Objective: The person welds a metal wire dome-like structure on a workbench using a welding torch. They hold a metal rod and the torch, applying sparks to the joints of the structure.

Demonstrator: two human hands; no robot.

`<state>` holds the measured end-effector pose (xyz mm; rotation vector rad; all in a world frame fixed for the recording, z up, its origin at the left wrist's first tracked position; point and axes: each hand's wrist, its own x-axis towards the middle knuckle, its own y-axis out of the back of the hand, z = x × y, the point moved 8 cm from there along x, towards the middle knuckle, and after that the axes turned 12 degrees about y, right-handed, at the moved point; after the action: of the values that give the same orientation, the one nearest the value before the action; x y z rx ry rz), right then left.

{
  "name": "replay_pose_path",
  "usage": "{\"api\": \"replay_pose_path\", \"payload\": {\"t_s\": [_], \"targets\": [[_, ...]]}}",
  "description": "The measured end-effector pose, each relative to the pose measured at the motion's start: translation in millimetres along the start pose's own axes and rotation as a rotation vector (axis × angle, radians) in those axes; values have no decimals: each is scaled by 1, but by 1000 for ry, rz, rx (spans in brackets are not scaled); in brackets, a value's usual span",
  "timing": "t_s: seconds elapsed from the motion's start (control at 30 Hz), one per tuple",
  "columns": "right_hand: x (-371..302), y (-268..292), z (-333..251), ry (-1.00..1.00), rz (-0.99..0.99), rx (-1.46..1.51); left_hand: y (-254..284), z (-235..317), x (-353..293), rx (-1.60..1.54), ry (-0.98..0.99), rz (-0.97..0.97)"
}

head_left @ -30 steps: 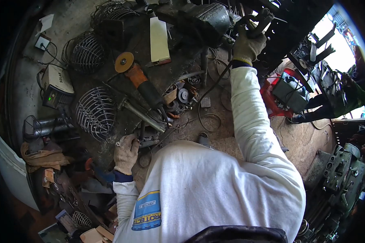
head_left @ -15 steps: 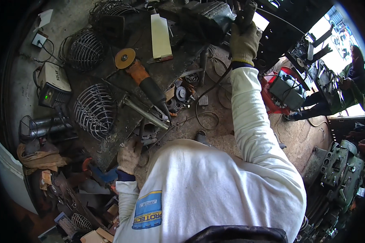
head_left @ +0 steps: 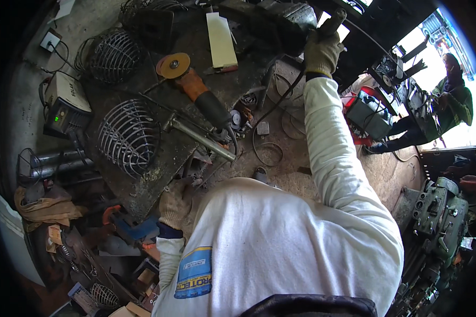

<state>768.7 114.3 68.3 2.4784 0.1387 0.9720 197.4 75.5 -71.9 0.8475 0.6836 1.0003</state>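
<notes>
My right hand [head_left: 322, 54], in a beige knit glove, is stretched out far ahead beside the bench. It is closed around a dark cylindrical handle [head_left: 334, 22], whose end sticks out above the fist. A dark cable [head_left: 280, 100] hangs near that wrist. Low at the bench's front edge is my gloved left hand [head_left: 174, 207]; its fingertips are in shadow and their grip is hidden. Ahead of it on the bench lie a hammer [head_left: 198, 137] with a metal handle and an orange and black angle grinder [head_left: 201, 98] with a tan disc.
Wire cages [head_left: 127, 136] and a pale flat bar [head_left: 221, 41] lie on the dark bench [head_left: 169, 174]. A welding machine [head_left: 67, 103] stands left. At right are a red and grey box-like unit [head_left: 368, 113], a person [head_left: 452, 105] and a green machine [head_left: 441, 222].
The whole view has shifted slightly. The handle in my right hand now leans more to the right. My left hand stays low by the bench edge.
</notes>
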Motion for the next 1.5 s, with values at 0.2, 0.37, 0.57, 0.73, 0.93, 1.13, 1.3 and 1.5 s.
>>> {"api": "replay_pose_path", "payload": {"t_s": [0.2, 0.37, 0.57, 0.73, 0.93, 1.13, 1.3, 1.5], "targets": [[30, 38, 35, 51, 139, 267, 11, 14, -7, -55, -112, -4], [22, 41, 29, -116, 77, 1099, 1, -4, -22, 15, -59, -83], [58, 34, 117, 44, -297, 1727, 7, 41, -2, -129, -55, -147], [14, 63, 83, -185, -122, 1542, 38, 220, 51, -348, -535, -196], [-4, 39, 32, -384, -614, 2267, -49, 387, 147, -528, -659, -160], [-15, 57, 23, -271, -614, 2177, -85, 436, 160, -495, -973, -285], [-25, 71, 121, 179, -128, 477, -92, 465, 157, -659, -363, -375], [-35, 96, 24, -121, -291, 861, -120, 442, 176, -338, -487, 226]]}}
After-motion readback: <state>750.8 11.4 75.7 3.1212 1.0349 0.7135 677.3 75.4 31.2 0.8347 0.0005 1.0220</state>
